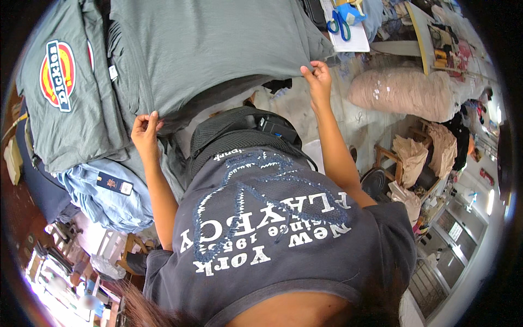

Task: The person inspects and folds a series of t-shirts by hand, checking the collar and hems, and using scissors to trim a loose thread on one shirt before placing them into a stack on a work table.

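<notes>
While the grey garment [218,43] lies spread before the person, left hand [145,133] and right hand [320,86], well apart, each pinch its near edge; best pull evenly, edge smooth and level. Blue-handled scissors [339,23] lie right of the garment.

The grey garment [218,46] is smooth, matt cloth.

A garment workshop, by the look of it; grey cloth [218,43] is spread beside a grey garment [87,131] with a printed badge [57,76]; a blue garment [106,206] bears a hang tag [114,183]; scissors [344,31] lie on white paper [357,43]; a bulky bundle [400,94] sits right, near crumpled brown sheeting [409,158].
</notes>
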`<act>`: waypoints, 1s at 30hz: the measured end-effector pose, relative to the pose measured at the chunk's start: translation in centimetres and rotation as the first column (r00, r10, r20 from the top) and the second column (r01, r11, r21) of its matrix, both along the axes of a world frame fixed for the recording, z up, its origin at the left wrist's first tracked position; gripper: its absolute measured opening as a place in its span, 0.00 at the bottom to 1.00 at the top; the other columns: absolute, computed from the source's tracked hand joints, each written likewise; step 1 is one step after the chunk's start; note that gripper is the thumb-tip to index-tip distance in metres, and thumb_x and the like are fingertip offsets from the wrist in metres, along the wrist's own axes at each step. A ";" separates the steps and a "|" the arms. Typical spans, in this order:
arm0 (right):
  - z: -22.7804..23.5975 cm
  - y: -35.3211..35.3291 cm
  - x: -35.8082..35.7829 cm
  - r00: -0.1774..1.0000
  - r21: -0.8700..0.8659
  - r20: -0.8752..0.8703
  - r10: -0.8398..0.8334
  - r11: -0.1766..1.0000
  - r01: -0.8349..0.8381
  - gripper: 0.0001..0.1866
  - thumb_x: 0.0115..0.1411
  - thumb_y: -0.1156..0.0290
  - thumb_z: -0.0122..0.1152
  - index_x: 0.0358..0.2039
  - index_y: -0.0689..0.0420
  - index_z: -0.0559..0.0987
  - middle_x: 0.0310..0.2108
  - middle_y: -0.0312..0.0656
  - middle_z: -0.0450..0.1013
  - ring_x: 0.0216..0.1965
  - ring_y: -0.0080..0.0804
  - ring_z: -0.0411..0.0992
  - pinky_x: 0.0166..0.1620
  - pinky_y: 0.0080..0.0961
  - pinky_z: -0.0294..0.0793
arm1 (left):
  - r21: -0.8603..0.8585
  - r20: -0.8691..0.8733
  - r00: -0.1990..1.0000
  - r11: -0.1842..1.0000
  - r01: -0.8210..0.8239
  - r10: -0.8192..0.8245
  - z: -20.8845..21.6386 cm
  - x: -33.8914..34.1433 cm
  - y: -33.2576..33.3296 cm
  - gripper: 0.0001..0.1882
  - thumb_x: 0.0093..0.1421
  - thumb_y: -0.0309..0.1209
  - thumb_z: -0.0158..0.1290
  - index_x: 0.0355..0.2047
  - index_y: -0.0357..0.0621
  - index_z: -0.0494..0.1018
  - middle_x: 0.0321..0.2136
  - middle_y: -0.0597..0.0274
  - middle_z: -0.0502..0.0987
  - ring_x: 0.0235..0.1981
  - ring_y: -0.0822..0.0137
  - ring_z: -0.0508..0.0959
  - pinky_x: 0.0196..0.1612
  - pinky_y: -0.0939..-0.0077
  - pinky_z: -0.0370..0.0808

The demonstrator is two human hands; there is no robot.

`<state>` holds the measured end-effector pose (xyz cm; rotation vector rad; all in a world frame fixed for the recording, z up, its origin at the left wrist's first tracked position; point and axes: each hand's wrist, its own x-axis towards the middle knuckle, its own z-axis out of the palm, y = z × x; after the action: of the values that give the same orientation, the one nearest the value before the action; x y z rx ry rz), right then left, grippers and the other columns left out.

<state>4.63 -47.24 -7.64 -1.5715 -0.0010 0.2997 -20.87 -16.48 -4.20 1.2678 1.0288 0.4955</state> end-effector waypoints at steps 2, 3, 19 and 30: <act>-0.5 -0.1 -0.1 1.000 0.017 0.006 -0.011 1.000 0.011 0.17 0.46 0.77 0.63 0.35 0.59 0.66 0.20 0.27 0.59 0.20 0.13 0.53 0.23 0.11 0.52 | 0.002 0.010 1.000 1.000 0.008 -0.008 0.0 -0.2 0.1 0.07 0.52 0.27 0.54 0.23 0.42 0.66 0.21 0.70 0.68 0.22 0.80 0.70 0.28 0.84 0.73; -0.7 -0.4 -0.1 1.000 0.000 -0.005 -0.013 1.000 0.013 0.18 0.46 0.77 0.63 0.36 0.59 0.66 0.19 0.27 0.59 0.20 0.13 0.53 0.23 0.11 0.53 | 0.006 -0.003 1.000 1.000 0.023 -0.023 0.0 -0.3 0.0 0.07 0.52 0.27 0.55 0.23 0.42 0.66 0.20 0.69 0.69 0.22 0.79 0.71 0.27 0.85 0.73; -5.3 -4.7 -5.6 0.971 -0.217 -0.227 0.074 0.968 -0.124 0.14 0.46 0.76 0.63 0.33 0.61 0.69 0.23 0.31 0.67 0.24 0.16 0.61 0.28 0.13 0.60 | 0.280 -0.792 0.568 0.694 0.663 -0.223 -2.9 -3.6 -2.5 0.14 0.47 0.32 0.56 0.15 0.38 0.64 0.12 0.56 0.73 0.17 0.68 0.75 0.22 0.75 0.69; 2.9 -1.7 6.9 0.917 -0.194 0.352 0.190 0.973 -0.127 0.13 0.48 0.80 0.57 0.36 0.58 0.72 0.26 0.33 0.69 0.26 0.19 0.66 0.32 0.14 0.65 | 0.589 -0.231 0.949 0.745 0.313 -0.216 2.5 3.4 9.1 0.14 0.54 0.23 0.48 0.42 0.34 0.67 0.34 0.60 0.73 0.34 0.73 0.72 0.38 0.82 0.68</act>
<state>11.57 -48.93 -4.70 -1.7801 -0.4087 0.1291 -17.44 -7.36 -1.69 2.0429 0.8008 0.5441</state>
